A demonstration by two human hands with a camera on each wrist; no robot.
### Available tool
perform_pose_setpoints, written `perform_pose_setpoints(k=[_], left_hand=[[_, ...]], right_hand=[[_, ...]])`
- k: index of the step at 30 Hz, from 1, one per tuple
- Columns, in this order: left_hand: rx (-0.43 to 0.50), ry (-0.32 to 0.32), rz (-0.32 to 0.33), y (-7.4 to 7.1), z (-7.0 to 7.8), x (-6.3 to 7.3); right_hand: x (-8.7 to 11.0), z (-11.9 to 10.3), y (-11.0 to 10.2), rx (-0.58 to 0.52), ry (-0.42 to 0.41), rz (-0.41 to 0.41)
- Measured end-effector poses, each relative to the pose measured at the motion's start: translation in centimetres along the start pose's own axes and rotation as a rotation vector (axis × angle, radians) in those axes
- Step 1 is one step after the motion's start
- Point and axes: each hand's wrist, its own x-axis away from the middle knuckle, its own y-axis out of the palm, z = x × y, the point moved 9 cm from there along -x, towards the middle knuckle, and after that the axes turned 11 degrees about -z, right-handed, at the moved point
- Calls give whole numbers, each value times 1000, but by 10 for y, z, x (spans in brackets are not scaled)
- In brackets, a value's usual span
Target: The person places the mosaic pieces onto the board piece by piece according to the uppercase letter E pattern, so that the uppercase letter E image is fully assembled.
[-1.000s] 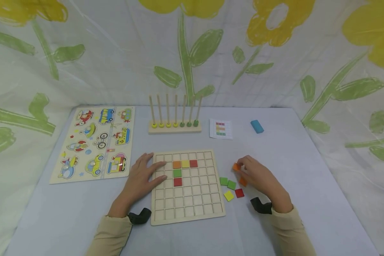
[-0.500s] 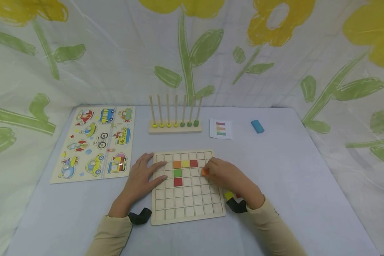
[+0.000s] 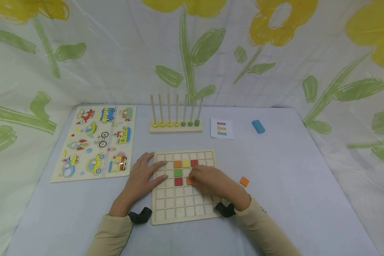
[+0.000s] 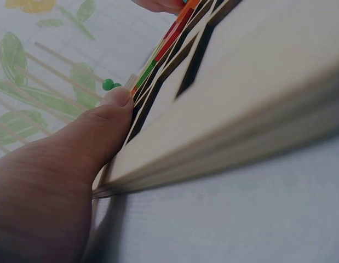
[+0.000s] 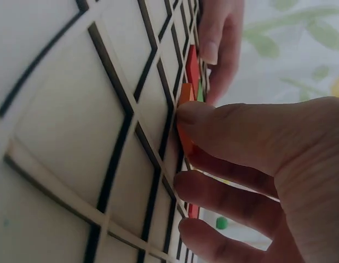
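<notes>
A wooden grid board (image 3: 179, 213) lies flat on the table. Its cells hold an orange tile (image 3: 177, 164), a yellow tile (image 3: 186, 163) and a red tile (image 3: 194, 163) in one row, with a green tile (image 3: 178, 172) and another red tile (image 3: 178, 181) below the orange one. My left hand (image 3: 144, 177) rests on the board's left edge, fingers spread; the left wrist view shows its thumb (image 4: 103, 126) on the edge. Between thumb and fingers, my right hand (image 3: 211, 181) pinches an orange tile (image 5: 185, 129) at the board, just right of the lower red tile.
A loose orange tile (image 3: 244, 181) lies right of the board. Behind are a peg stand (image 3: 176, 129) with yellow and green beads, a printed pattern card (image 3: 222, 128) and a blue block (image 3: 258, 126). A vehicle puzzle board (image 3: 94, 142) lies at the left.
My right hand has carried the orange tile left from the loose tiles onto the board, and its arm now covers several loose tiles. My left hand has stayed put.
</notes>
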Motion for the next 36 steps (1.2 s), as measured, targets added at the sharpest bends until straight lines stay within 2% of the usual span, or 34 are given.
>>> perform_pose_setpoints(k=[8, 18, 27, 32, 36], left_hand=[[-1, -8, -6, -1, 0, -1], [-2, 6, -3, -4, 3, -1], [-8, 3, -1, -3, 2, 0], [-12, 11, 19, -3, 3, 1], [-16, 19, 34, -3, 3, 1]], right_hand=[[-2, -7, -1, 55, -66, 75], [-7, -10, 0, 61, -57, 57], [-6, -12, -2, 77, -75, 77], [-1, -5, -4, 91, -35, 58], [16, 15, -10, 52, 66, 35]])
